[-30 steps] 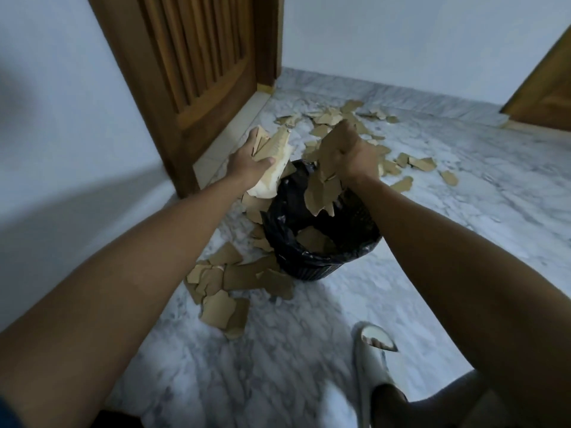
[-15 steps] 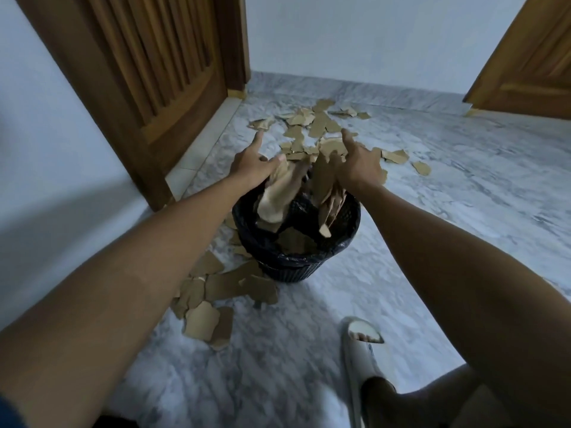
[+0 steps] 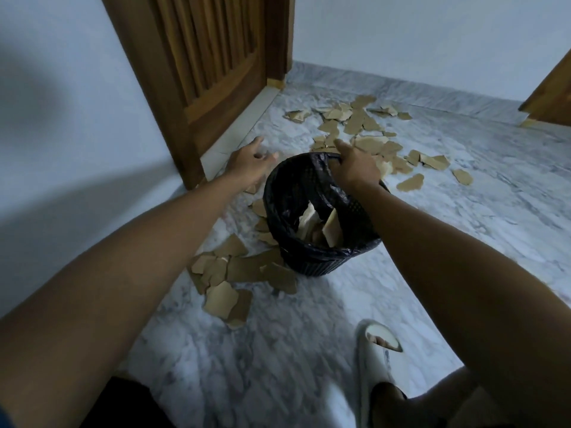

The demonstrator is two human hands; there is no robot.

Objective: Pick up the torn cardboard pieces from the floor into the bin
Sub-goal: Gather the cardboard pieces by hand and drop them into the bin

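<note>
Both handfuls of torn cardboard (image 3: 321, 225) released, now lying inside the bin (image 3: 312, 254). Left hand (image 3: 250, 163) empty, drawn off to the bin's left with fingers loosely spread. Right hand (image 3: 355, 168) moved onto the far rim, apparently gripping the black liner (image 3: 315, 163).

Right hand (image 3: 355, 168) grips the far rim of the bin (image 3: 287, 193), covering part of the mouth; near half open. Cardboard scraps (image 3: 241, 270) crowd the floor (image 3: 278, 366) left of the grip, more scraps beyond it. Door (image 3: 197, 66) blocks far left. Slipper (image 3: 375, 362) near side.
</note>
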